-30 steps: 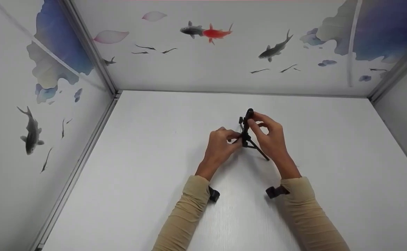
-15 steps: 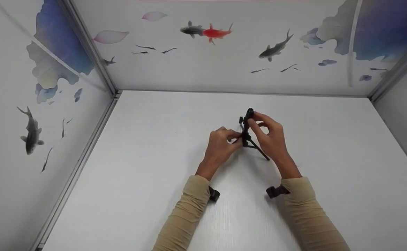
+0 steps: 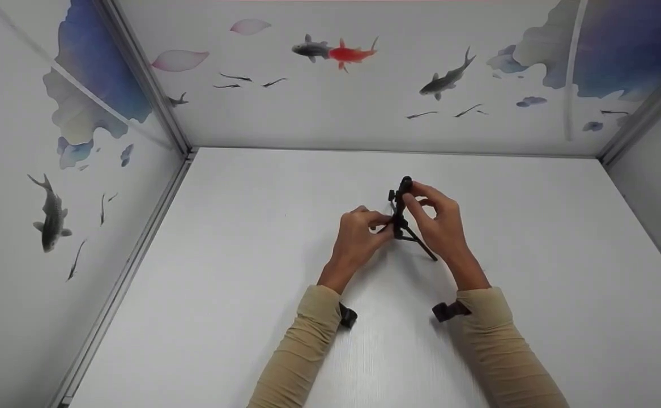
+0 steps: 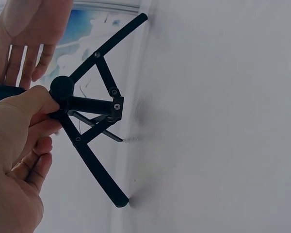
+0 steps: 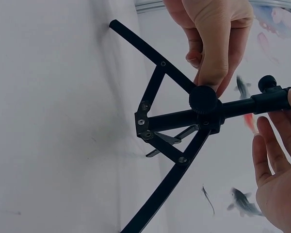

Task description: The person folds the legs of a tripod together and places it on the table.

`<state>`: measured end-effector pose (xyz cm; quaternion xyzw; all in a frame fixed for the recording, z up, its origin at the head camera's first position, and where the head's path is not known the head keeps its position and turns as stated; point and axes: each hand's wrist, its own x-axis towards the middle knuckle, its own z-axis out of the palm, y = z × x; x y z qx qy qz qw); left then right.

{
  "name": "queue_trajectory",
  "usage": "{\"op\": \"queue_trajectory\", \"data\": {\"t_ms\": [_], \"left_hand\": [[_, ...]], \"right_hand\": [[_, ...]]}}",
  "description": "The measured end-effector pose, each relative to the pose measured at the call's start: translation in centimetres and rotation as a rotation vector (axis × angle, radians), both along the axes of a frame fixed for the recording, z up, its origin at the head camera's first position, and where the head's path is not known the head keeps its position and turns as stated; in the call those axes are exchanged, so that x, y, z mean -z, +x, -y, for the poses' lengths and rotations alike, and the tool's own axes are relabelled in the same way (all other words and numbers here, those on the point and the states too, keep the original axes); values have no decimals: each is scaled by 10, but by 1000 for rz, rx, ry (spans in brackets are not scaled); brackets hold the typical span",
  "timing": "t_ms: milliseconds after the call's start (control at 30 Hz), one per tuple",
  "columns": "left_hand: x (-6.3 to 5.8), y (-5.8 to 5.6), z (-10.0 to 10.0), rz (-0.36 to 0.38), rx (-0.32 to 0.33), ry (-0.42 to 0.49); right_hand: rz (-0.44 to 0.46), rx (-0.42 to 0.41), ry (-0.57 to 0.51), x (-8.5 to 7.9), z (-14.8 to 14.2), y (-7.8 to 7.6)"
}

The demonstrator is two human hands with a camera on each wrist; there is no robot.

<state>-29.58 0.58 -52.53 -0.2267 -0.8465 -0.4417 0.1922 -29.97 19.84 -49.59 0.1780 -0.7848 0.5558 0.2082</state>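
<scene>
A small black tripod (image 3: 399, 221) stands with its legs spread on the white table, near the middle in the head view. My left hand (image 3: 357, 235) pinches it at the collar where the legs join. Higher up, the fingers and thumb of my right hand (image 3: 443, 218) grip the top of its column. A round knob (image 5: 203, 99) on the collar and the hinged braces show clearly in the right wrist view. From the left wrist, the tripod (image 4: 94, 104) appears sideways, its feet toward the tabletop. My left fingertips are partly hidden behind the collar.
White panels with painted fish (image 3: 353, 54) rise behind and at both sides of the white table (image 3: 239, 238). Metal strips (image 3: 154, 85) run along the corners. A small black camera (image 3: 348, 316) sits at the left wrist, another camera (image 3: 448, 311) at the right.
</scene>
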Motion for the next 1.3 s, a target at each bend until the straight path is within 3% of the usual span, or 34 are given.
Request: {"op": "queue_trajectory", "data": {"t_ms": [1300], "left_hand": [[-2, 1, -1, -18, -6, 12]], "right_hand": [[9, -8, -2, -1, -1, 1]]}}
